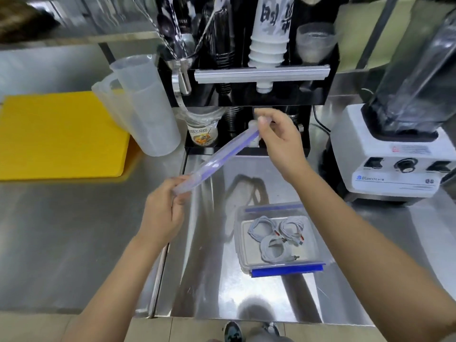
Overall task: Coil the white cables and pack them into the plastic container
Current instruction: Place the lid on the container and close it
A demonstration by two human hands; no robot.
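Three coiled white cables [276, 235] lie inside the clear plastic container [240, 245], which rests open on the steel counter and has blue clips at its near and far ends. Both hands hold the container's clear lid with its blue seal [219, 157] edge-on in the air, up and to the left of the container. My left hand [165, 208] grips the lid's near lower end. My right hand [281, 141] pinches its far upper end.
A yellow cutting board [59, 134] lies at the left, with two stacked clear measuring jugs [145, 107] beside it. A black cup and utensil rack [246, 77] stands behind the lid. A white blender [394, 149] stands at the right. The counter's front edge [246, 319] is close below.
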